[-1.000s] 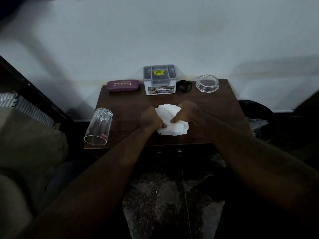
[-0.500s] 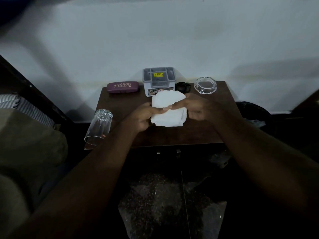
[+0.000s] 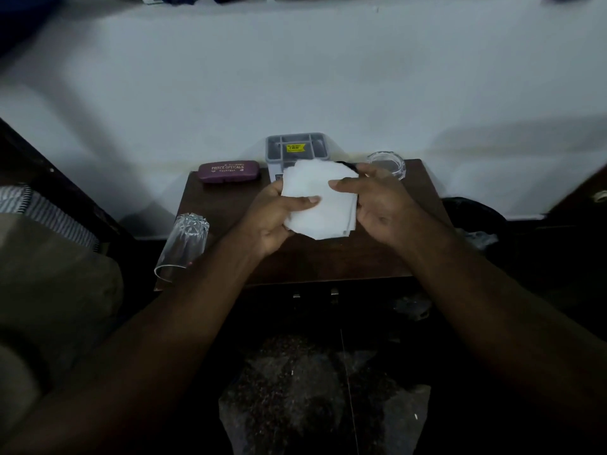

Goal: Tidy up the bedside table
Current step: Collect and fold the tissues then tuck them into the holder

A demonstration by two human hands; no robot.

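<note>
A stack of white tissues (image 3: 323,205) is held above the middle of the dark wooden bedside table (image 3: 223,205). My left hand (image 3: 276,218) grips its left edge, thumb on top. My right hand (image 3: 374,201) pinches its right edge with thumb and fingers. A clear drinking glass (image 3: 182,247) lies on its side at the table's front left corner. At the back stand a purple glasses case (image 3: 229,171), a grey lidded organiser box (image 3: 297,148) and a clear glass ashtray (image 3: 387,162). A black object behind the tissues is mostly hidden.
The white wall rises right behind the table. A bed with a striped pillow (image 3: 42,208) and an olive blanket (image 3: 49,290) is at the left. A dark bin with a bag (image 3: 473,221) stands to the right of the table.
Both hands lifted the tissues off the table and spread them flatter, raising them toward the organiser box. The other things stayed where they were.
</note>
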